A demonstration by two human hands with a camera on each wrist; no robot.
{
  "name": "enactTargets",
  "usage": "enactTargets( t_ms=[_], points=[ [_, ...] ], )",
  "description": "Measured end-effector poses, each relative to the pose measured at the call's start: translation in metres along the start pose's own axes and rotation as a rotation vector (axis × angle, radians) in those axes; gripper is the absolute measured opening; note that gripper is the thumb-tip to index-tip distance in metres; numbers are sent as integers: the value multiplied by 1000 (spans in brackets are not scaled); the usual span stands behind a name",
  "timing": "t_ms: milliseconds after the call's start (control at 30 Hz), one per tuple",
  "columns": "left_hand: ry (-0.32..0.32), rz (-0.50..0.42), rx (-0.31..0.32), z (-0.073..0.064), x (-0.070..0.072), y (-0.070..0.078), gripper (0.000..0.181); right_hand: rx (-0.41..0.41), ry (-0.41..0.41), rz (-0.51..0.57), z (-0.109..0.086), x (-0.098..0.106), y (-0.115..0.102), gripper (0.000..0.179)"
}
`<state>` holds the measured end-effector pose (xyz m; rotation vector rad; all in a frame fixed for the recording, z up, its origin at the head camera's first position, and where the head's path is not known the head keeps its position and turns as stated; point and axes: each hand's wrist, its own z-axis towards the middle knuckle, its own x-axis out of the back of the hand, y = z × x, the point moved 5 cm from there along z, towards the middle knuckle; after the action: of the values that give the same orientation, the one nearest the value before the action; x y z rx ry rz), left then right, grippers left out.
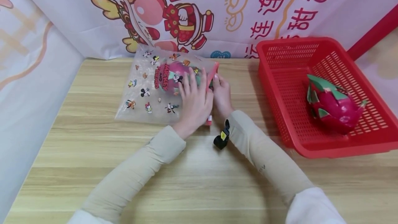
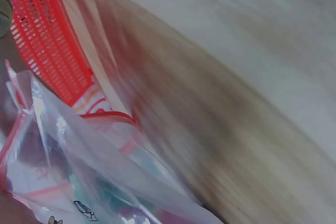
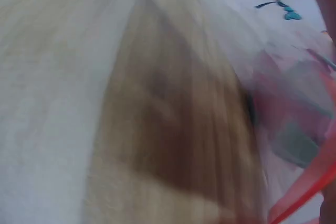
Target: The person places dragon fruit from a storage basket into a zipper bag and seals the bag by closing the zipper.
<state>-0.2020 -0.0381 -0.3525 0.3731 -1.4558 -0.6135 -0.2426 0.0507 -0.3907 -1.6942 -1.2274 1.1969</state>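
Observation:
A clear zip bag (image 1: 136,89) printed with cartoon figures lies on the table, its red-edged mouth toward the right. Inside it a dragon fruit (image 1: 174,75) shows pink and green through the plastic. My left hand (image 1: 196,99) rests on the bag near its mouth, fingers spread and straight. At the red edge, my right hand (image 1: 222,94) has its fingers curled and pinches the bag's opening; its fingertips are partly hidden. In the left wrist view the red-rimmed mouth of the bag (image 2: 79,145) gapes. The right wrist view is blurred, with the fruit (image 3: 294,108) behind plastic.
A red plastic basket (image 1: 280,113) stands at the right with another dragon fruit (image 1: 335,110) in it. Beside my right cuff is a small black device (image 1: 221,140) with a yellow patch. A printed cloth (image 1: 236,44) hangs behind the wooden table (image 1: 199,189).

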Motion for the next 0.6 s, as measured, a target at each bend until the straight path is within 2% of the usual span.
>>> enactTargets(
  t_ms=[233,333,467,600],
  points=[
    [15,-26,15,2,0,-6,63,-7,-61,-46,8,2,-5,41],
    [7,-17,15,2,-1,-8,63,-8,-52,-132,7,6,-8,45],
    [-5,-8,24,3,-2,-9,63,22,48,-260,-2,14,-21,48],
    [-13,-1,38,4,-2,-12,64,112,134,-292,-24,16,-44,44]
  ],
)
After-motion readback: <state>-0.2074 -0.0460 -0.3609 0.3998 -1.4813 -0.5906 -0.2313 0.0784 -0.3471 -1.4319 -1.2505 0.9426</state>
